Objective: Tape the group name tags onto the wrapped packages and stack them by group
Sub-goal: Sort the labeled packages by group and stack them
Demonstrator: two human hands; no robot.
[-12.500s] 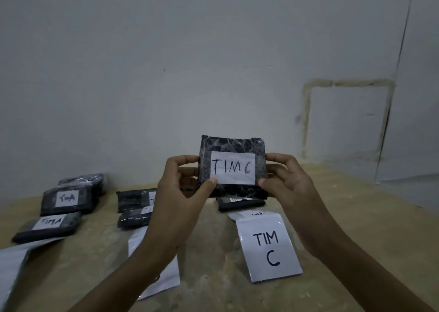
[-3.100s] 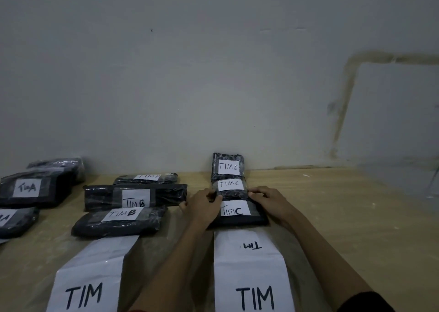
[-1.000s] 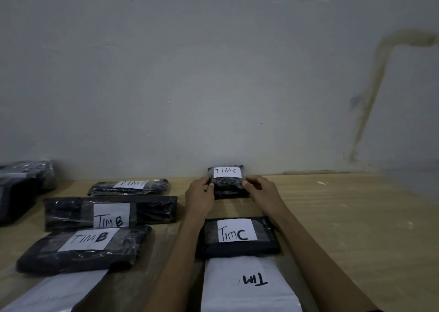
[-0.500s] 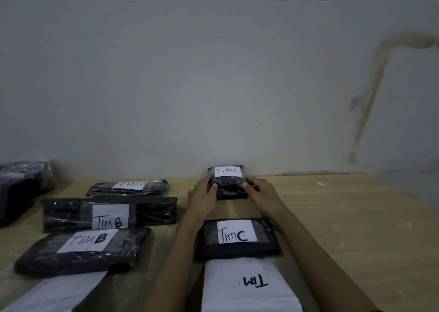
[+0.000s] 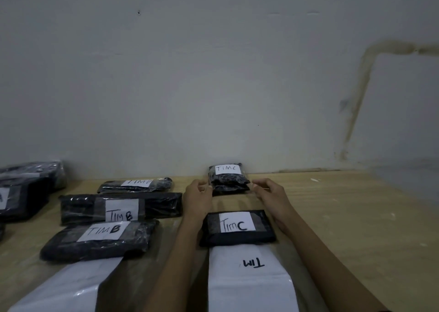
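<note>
A small stack of two black wrapped packages, the top one tagged "TIM C", stands at the back of the wooden table against the wall. My left hand pinches its left edge and my right hand pinches its right edge, fingers curled. A wider "TIM C" package lies flat between my forearms, nearer to me. Below it lies a white "TIM" sheet.
Three "TIM B" packages lie in a column on the left: a far one, a long middle one and a near one, with another white sheet below them. More dark packages sit at the far left edge.
The package held up 12.5 s ago now sits on another at the back of the TIM C column. Over the last second my hands stayed at this stack's sides, the right one shifting slightly outward.
</note>
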